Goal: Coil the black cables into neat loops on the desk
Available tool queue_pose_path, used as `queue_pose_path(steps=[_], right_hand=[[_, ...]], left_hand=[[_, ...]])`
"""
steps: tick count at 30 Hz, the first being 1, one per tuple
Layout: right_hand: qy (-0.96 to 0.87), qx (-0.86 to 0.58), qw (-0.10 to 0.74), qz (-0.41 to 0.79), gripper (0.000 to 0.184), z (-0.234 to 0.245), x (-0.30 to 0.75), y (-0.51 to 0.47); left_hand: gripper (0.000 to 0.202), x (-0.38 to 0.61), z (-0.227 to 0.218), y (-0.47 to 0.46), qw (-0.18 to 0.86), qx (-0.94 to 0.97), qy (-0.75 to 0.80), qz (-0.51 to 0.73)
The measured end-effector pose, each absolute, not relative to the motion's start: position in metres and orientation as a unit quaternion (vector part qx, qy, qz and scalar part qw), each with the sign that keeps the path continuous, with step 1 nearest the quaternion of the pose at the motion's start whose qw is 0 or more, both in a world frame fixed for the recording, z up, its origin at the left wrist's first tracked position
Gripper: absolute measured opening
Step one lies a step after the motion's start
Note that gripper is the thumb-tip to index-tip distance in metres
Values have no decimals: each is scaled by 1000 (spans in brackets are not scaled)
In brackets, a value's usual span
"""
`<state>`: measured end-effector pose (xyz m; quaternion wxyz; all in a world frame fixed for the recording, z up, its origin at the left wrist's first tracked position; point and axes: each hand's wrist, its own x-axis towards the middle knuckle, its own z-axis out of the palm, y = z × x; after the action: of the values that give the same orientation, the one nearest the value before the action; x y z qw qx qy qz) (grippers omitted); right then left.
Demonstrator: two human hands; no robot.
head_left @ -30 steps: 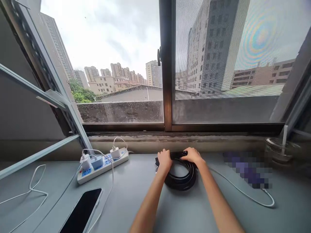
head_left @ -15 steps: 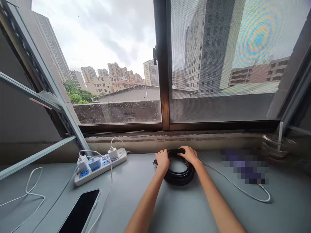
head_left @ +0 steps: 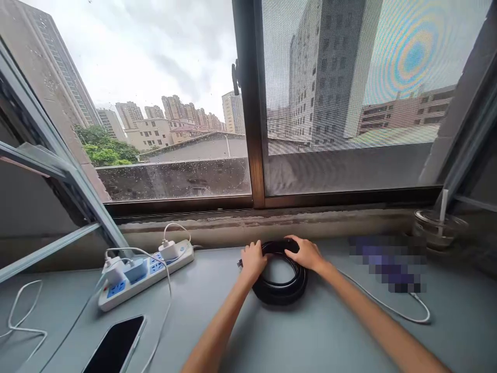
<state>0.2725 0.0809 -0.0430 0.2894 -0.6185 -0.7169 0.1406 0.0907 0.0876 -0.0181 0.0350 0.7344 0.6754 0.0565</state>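
A thick coil of black cable [head_left: 280,295] lies on the grey table in front of the window. My left hand [head_left: 253,260] is closed on the coil's upper left side, and a small plug end of the cable pokes out to the left of it. My right hand [head_left: 305,253] grips the upper right side, thumb on the inner edge and fingers over the far edge. Parts of the coil are covered by both hands.
To the left sits a white power strip [head_left: 145,280] with chargers plugged in and white cords trailing off. A black-screened phone [head_left: 114,344] lies nearer. On the right are a blurred purple object [head_left: 388,264] with a white cable and a clear cup [head_left: 438,230] with a straw.
The view has turned slightly, so most things sit further left. My right forearm is angled further out to the right, and both hands stay on the coil.
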Motion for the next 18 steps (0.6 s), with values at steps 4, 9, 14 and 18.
queue_pose_path(steps=[4, 9, 14, 18], right_hand=[[-680, -632, 343, 143, 37, -57, 278, 77], [-638, -642, 399, 145, 36, -68, 276, 71], [-625, -638, 423, 153, 44, -70, 276, 69], [-626, -619, 444, 165, 46, -72, 277, 69]], left_hand=[[45, 90, -19, 88, 59, 735, 672, 59], [58, 86, -19, 91, 113, 744, 655, 71], [69, 54, -11, 114, 260, 776, 567, 89], [73, 29, -18, 133, 342, 764, 526, 149]])
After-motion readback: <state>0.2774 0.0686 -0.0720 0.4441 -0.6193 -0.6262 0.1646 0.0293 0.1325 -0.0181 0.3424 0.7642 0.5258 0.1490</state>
